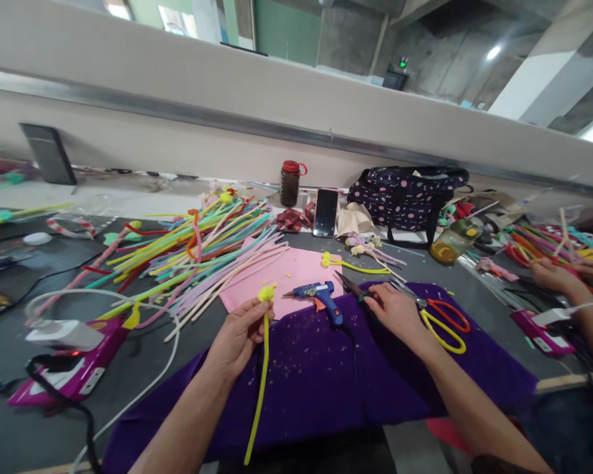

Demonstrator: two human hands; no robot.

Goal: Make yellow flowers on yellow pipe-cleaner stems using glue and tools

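My left hand [244, 329] pinches a yellow pipe-cleaner flower [265, 294] just below its bloom, and the long stem hangs down over the purple cloth. My right hand [393, 308] is closed around the handles of a pair of pliers [352, 286], whose jaws point up and left. Between my hands a blue glue gun [321, 296] lies on its side, nozzle to the left. Scissors [443, 316] with one red and one yellow loop lie by my right wrist. A second yellow pipe-cleaner flower [333, 261] rests beyond the glue gun.
Purple cloth [301, 382] and pink paper [242, 276] cover the table's front. Pipe cleaners [197, 250] are heaped at left. A power strip [74, 368] with cables is nearer. A phone [325, 212], red-lidded bottle [290, 184] and dotted bag [405, 197] stand behind. Another person's hands [556, 275] work at right.
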